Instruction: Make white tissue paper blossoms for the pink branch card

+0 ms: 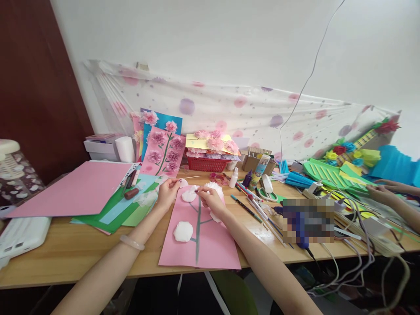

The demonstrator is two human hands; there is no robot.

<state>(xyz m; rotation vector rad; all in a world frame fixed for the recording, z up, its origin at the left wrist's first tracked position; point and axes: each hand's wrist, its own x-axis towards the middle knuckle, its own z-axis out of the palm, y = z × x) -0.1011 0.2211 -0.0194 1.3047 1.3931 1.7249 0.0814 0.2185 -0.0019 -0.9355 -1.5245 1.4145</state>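
A pink sheet (211,249) lies in front of me with a green stem (198,236) and side branches drawn on it. Several white tissue paper pieces sit along the branches, among them a flat round one (183,231) at lower left and a fluffy paper flower (215,188) at upper right. My left hand (168,193) is closed in a pinch on a thin wooden stick (192,176) above the sheet's upper left edge, beside a small white paper piece (183,183). Fingers pinched, my right hand (210,199) is at the edge of a white tissue paper flower (188,195).
Coloured papers (78,188) and a brown marker (131,194) lie left. Behind stand flower pictures (164,151) and a red basket (208,164). Pens (246,208), a white bottle (234,178), a glue gun (300,227) and cables are right. Another person's hands (383,192) work at far right.
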